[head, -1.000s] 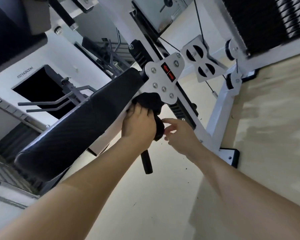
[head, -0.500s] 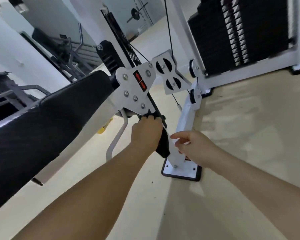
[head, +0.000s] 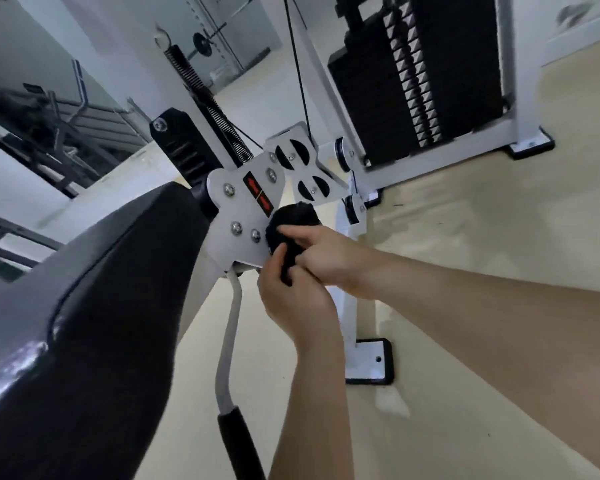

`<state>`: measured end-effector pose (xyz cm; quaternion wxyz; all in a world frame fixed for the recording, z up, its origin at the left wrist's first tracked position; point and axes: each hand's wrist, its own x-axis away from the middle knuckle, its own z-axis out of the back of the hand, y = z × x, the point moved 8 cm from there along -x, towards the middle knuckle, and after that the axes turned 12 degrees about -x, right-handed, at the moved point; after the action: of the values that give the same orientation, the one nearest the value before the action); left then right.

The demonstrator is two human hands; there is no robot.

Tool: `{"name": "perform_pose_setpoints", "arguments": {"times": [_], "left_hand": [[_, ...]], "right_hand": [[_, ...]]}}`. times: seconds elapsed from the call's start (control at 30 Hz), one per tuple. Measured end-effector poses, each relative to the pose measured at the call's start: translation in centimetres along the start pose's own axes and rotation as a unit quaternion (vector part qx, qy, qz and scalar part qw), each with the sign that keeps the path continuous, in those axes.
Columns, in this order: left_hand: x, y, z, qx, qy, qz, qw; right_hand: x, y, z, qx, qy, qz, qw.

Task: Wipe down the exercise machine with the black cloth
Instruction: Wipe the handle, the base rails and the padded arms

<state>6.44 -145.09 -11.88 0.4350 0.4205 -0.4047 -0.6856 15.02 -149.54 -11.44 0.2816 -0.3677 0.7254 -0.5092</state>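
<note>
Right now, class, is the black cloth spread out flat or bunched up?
Bunched up: the black cloth is a rounded wad beside the white bracket plate, gripped by the left hand below and right hand beside it.

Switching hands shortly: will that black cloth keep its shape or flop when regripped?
Probably floppy: the black cloth is bunched into a wad between the left hand and right hand, so it should sag once loosened. Likely light, as fingers alone hold it up. Its fuzzy edge suggests it won't be slippery.
</note>
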Motion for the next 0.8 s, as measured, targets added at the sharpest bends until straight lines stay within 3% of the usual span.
{"name": "perform_pose_setpoints", "arguments": {"times": [0.1, 0.2, 0.3, 0.37, 0.43, 0.53, 0.63, 0.73, 0.8], "left_hand": [[-1.3, 0.9, -0.3, -0.001, -0.034, -0.006, 0.999], [-2.2, 3.2, -1.0, -0.120, -0.078, -0.131, 0.981], [-2.5, 4.3, -1.3, -0.240, -0.082, -0.248, 0.935], [-2.2, 4.8, -1.9, -0.336, -0.080, -0.319, 0.882], [-1.5, 4.6, -2.9, -0.439, -0.095, -0.379, 0.809], [-1.9, 2.3, -4.8, -0.604, -0.128, -0.394, 0.681], [-1.8, -0.1, -6.5, -0.666, -0.160, -0.401, 0.608], [-2.1, -1.8, -8.3, -0.722, -0.146, -0.415, 0.534], [-1.9, -1.7, -9.2, -0.765, -0.141, -0.411, 0.475]], "right_hand": [[-1.6, 0.1, -0.3, -0.019, 0.019, 0.013, 1.000], [-3.2, 0.8, 0.7, -0.051, 0.034, 0.039, 0.997], [-4.4, 1.8, 1.6, -0.063, 0.069, 0.078, 0.993], [-5.1, 2.7, 2.3, -0.040, 0.105, 0.096, 0.989], [-6.0, 4.7, 2.7, -0.011, 0.137, 0.077, 0.988], [-7.2, 7.7, 2.1, -0.208, 0.110, 0.013, 0.972], [-7.7, 10.0, 3.1, -0.259, 0.124, -0.022, 0.958], [-8.5, 11.9, 5.2, -0.189, 0.107, -0.042, 0.975], [-9.1, 11.4, 5.7, -0.029, 0.073, 0.000, 0.997]]}}
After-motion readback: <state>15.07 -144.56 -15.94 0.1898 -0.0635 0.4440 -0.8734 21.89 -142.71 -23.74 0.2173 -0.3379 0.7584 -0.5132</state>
